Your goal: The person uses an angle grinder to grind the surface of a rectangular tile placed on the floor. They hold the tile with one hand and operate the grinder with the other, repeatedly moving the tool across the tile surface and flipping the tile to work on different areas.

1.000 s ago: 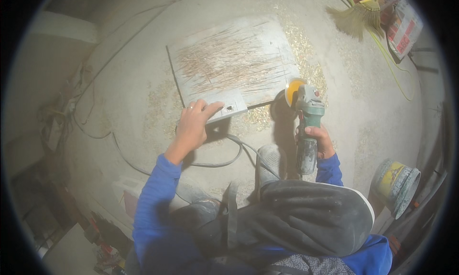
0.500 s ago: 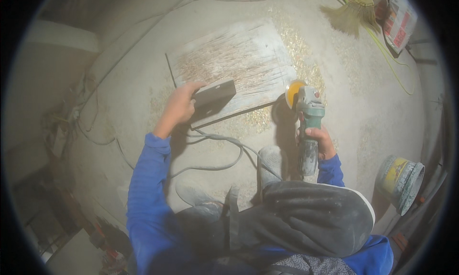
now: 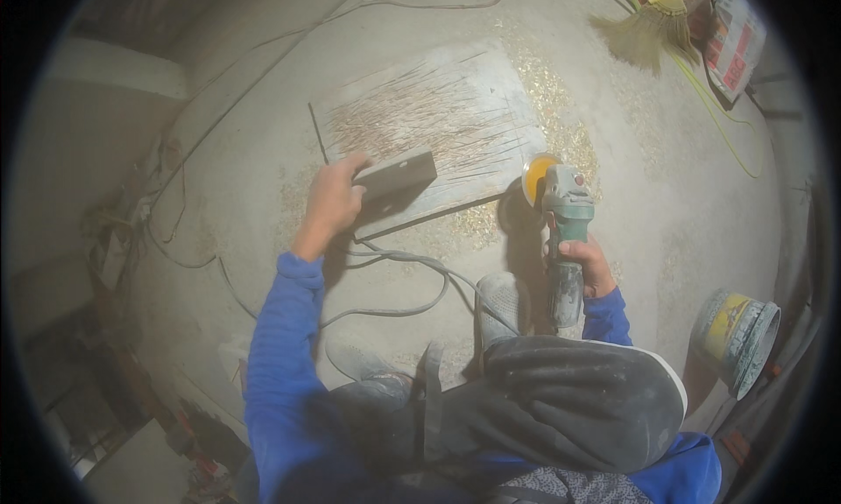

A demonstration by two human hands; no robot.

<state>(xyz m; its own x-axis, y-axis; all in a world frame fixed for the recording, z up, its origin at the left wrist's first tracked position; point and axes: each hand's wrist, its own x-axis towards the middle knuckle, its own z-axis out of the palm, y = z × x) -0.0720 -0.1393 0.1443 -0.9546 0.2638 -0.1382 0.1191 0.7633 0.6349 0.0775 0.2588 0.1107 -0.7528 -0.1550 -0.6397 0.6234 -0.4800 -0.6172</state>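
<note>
My left hand (image 3: 333, 202) grips the left end of a flat dark brown tile piece (image 3: 399, 176), tilted above a low board. My right hand (image 3: 587, 266) is wrapped round the body of a green and grey angle grinder (image 3: 570, 213). A yellow-orange disc (image 3: 539, 178) sits at the grinder's far end, just off the board's right corner and apart from the tile piece. The board (image 3: 504, 88) is pale and dusty, its top scored with many cut lines. I cannot tell whether the disc is spinning.
A grey cable (image 3: 385, 311) loops on the floor between the board and my shoes (image 3: 502, 304). A paint-smeared bucket (image 3: 734, 339) lies at the right. A straw broom (image 3: 650, 31) and a red and white bag (image 3: 734, 44) are at the far right. A thin dark strip (image 3: 316, 133) adjoins the board's left edge.
The whole view has shifted slightly. Both hands keep their holds, and the tile piece and grinder stay in nearly the same places over and beside the board.
</note>
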